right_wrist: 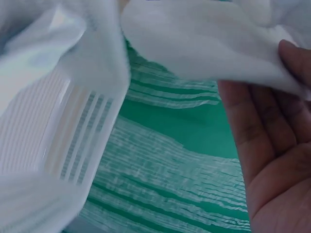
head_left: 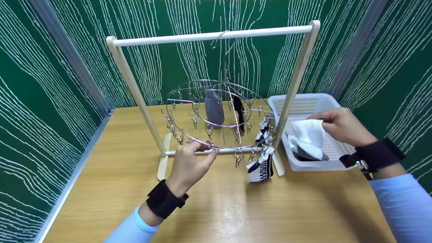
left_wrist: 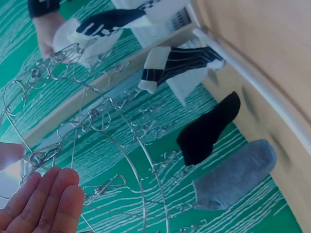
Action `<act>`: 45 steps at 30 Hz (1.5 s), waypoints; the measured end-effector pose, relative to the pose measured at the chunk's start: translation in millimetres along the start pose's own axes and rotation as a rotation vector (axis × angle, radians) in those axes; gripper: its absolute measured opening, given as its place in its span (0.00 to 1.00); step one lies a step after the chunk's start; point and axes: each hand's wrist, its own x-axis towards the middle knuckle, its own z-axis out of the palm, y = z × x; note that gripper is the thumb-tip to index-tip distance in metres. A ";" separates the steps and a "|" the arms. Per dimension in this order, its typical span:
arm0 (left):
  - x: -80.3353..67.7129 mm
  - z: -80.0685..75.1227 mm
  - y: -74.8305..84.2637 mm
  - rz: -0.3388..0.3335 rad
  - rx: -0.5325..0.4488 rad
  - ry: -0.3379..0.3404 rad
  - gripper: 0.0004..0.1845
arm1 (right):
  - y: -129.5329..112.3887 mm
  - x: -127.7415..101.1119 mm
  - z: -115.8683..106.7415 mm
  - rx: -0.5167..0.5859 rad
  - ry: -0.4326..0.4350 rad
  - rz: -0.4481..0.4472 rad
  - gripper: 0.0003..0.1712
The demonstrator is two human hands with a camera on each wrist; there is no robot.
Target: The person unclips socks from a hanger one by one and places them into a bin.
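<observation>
White plastic basket (head_left: 305,104) holds socks; right hand (head_left: 341,126) pinches white sock (head_left: 308,136), left hand (head_left: 189,165) grips clip ring (head_left: 189,136).

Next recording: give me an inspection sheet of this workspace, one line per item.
Surface: wooden table, bare in front.
Job's things: round wire clip hanger hooked on a wooden rail stand; on it a grey sock, a black sock and two black-and-white patterned socks; a white sock held over the white basket, a grey piece under it in the basket.
Clutter: nothing seen.
Hands: left hand pinches the hanger's front rim at a clip; right hand pinches the white sock.
Cables: nothing seen; black wrist straps only.
Surroundings: green walls with white wavy lines on three sides.
</observation>
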 end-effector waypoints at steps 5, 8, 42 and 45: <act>-0.4 0.6 -0.9 0.000 -0.009 -0.004 0.03 | 19.0 12.2 -2.2 -0.120 -0.018 0.015 0.18; -0.3 0.6 -1.5 -0.002 -0.016 -0.007 0.03 | 30.8 20.3 -2.1 -0.175 -0.056 0.024 0.17; 2.1 -7.2 -3.5 -0.011 0.019 0.012 0.04 | 31.0 52.1 29.2 -0.293 -0.410 -0.008 0.06; 1.8 -8.4 -3.0 -0.019 0.017 0.011 0.04 | 17.1 50.9 19.9 -0.280 -0.369 -0.037 0.08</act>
